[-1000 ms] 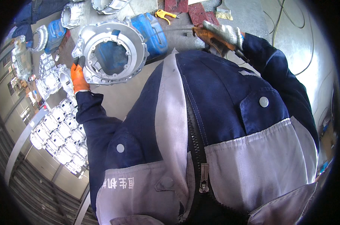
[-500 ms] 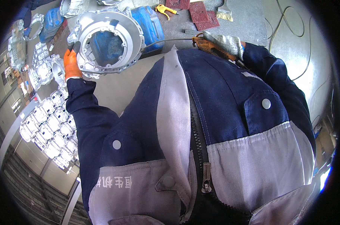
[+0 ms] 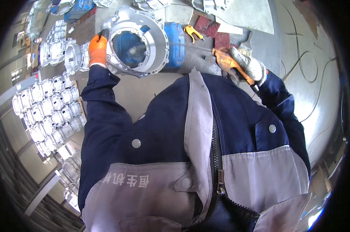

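My left hand (image 3: 98, 50), in an orange glove with dark fingertips, is closed on the left rim of a round silver metal housing (image 3: 158, 33). The housing has a large central opening and a flange with bolt holes. In a grey-white glove, my right hand (image 3: 250, 65) is wrapped round an orange hand-held power tool (image 3: 227, 63). A long thin rod, blurred by motion, reaches left from the tool toward the housing's right side. Whether its tip touches the metal I cannot tell. Behind the housing stands a blue plastic container (image 3: 175, 45), partly visible through the opening.
A yellow air blow gun (image 3: 193, 33) lies beside dark red abrasive pads (image 3: 222, 40) and a brush (image 3: 246, 45). More castings (image 3: 53, 52) stand at the left, with stacked rows (image 3: 47, 98) below them. A cable (image 3: 317, 69) loops over the surface at the right.
The view has shifted, so the housing and both hands appear further right. My right hand and the power tool sit lower, angled more steeply, and the rod has moved away from the housing's lower flange.
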Available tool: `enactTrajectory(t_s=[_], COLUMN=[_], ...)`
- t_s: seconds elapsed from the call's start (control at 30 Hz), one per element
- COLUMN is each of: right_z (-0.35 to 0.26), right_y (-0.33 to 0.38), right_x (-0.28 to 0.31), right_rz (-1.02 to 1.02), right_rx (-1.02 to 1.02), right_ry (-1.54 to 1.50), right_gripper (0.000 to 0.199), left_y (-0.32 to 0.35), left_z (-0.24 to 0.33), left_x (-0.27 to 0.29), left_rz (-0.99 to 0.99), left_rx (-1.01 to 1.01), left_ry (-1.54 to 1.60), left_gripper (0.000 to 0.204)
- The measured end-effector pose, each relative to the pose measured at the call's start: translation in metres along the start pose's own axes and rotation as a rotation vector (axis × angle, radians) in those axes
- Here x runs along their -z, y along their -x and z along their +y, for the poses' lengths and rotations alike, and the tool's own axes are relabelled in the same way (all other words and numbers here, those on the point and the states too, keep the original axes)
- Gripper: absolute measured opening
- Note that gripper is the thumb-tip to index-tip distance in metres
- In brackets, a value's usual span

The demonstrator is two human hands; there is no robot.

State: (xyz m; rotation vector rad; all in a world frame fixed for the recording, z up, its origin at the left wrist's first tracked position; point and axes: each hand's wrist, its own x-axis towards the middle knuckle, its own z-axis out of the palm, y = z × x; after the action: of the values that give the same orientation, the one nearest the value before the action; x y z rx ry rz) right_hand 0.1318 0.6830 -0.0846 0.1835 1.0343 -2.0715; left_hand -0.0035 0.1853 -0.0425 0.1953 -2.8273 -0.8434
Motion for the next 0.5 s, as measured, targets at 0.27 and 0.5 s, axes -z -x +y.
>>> enactTrajectory(t_s=[0.27,0.5], right_z=[-0.011,0.033], right_y=[-0.05,-0.03], right_x=[-0.013,0.035], right_rz=[0.297,0.379], right_rx=[0.277,0.266], right_ry=[0.351,0.734], right_gripper=[0.046,0.053], left_y=[-0.011,0.006], left_z=[-0.046,-0.05], left_x=[0.0,0.016], left_rz=[-0.019,-0.124], left_rx=[-0.176,-0.062], left_ry=[-0.068,0.131], left_gripper=[0.032,0.033])
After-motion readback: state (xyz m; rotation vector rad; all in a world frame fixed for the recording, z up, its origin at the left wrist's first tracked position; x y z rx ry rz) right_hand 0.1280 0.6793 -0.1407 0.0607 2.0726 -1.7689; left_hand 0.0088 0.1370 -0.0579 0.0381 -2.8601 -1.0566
